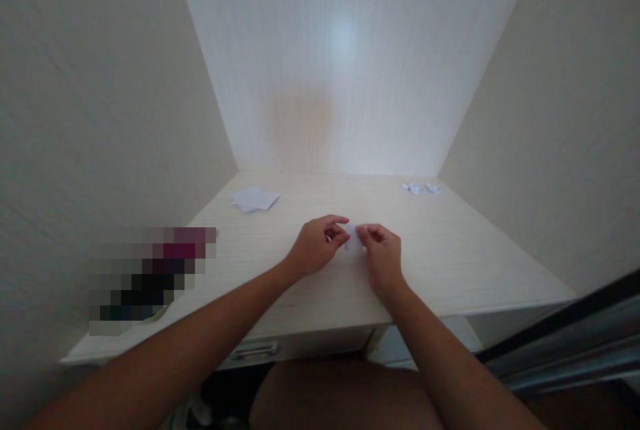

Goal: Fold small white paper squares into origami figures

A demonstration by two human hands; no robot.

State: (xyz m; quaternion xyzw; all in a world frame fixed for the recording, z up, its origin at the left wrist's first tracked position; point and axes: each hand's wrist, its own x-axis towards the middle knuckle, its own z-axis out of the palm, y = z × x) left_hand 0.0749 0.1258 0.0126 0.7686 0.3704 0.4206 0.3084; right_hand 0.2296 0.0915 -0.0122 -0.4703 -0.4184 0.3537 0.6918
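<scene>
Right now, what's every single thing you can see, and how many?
Desk: one, whitish, middle
Small paper piece: one, white, middle of the picture
Loose sheets: several, white, overlapping at the desk's back left
Paper bits: a few, white, crumpled or folded, desk's back right
Drawer handle: one, silvery, below the desk's front edge
Walls: three, pale, back and both sides
Patch: one, brownish, low on the back wall
Pixelated area: one, pink and black, left; contents hidden
Striped thing: one, dark grey, lower right; unclear what
Lap: one, bottom middle
Arms: two, bare
Left hand: one, by the paper's left edge
Right hand: one, pinching the paper's right side
</scene>
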